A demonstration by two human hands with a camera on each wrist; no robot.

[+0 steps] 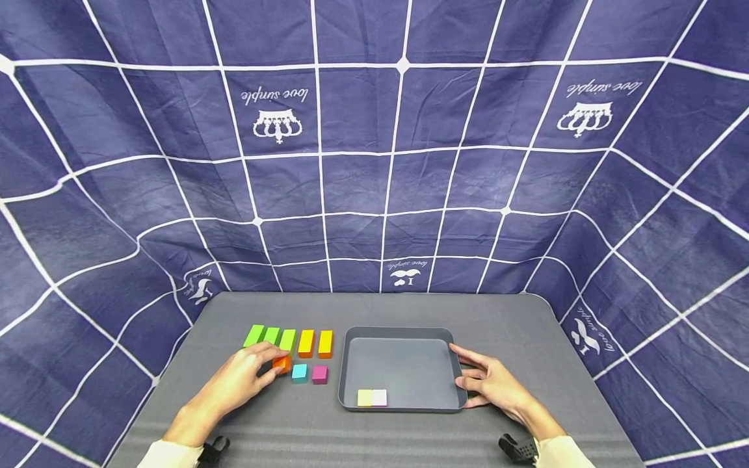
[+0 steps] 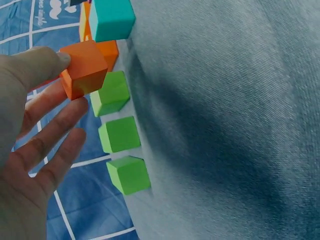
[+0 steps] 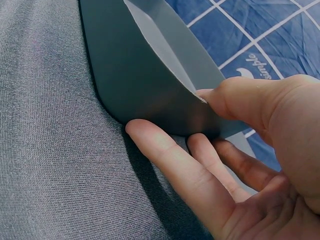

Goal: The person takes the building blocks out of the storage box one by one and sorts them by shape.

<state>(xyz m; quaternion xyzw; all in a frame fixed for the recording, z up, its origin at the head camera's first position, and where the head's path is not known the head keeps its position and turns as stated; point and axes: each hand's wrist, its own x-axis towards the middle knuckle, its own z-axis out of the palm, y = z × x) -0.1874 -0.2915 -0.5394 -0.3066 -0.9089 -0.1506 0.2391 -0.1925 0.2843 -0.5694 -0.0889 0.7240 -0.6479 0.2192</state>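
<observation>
My left hand point(image 1: 246, 377) pinches an orange cube point(image 2: 85, 67) between thumb and fingers, at the left part of the table. Close behind it stand three green blocks point(image 1: 287, 340) in a row, then two orange blocks with yellow tops point(image 1: 325, 344). A turquoise cube point(image 1: 300, 373) and a magenta cube point(image 1: 319, 374) sit just right of this hand. My right hand point(image 1: 491, 387) grips the right side of a dark grey tray point(image 1: 345, 370); in the right wrist view the thumb lies on its rim and the fingers touch the outer wall point(image 3: 150, 90).
Inside the tray, a pale yellow block point(image 1: 365, 398) and a white block point(image 1: 379, 398) lie side by side in the near left corner. A grey cloth point(image 1: 281, 435) covers the table. Blue curtains with white lines point(image 1: 363, 182) hang behind and at both sides.
</observation>
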